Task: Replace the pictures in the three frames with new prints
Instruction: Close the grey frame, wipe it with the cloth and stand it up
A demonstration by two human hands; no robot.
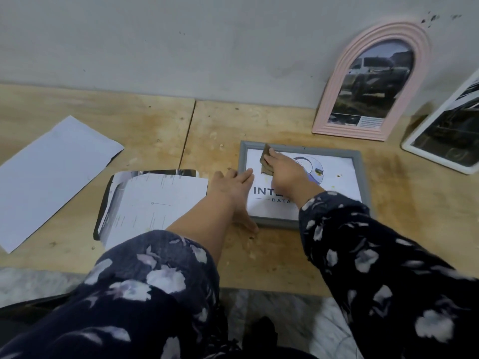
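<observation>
Right hand [283, 168] wipes grey frame [361, 174] (left [233, 185] steadies).

Grey frame [361, 174] lies flat; pink arched frame [337, 99] and white frame [412, 149] lean upright.

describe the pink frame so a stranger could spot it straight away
Look along the grey wall to the table's far right side. The pink frame leans there upright, showing a vehicle photo. Only it has an arched top; the others are rectangular.
</observation>
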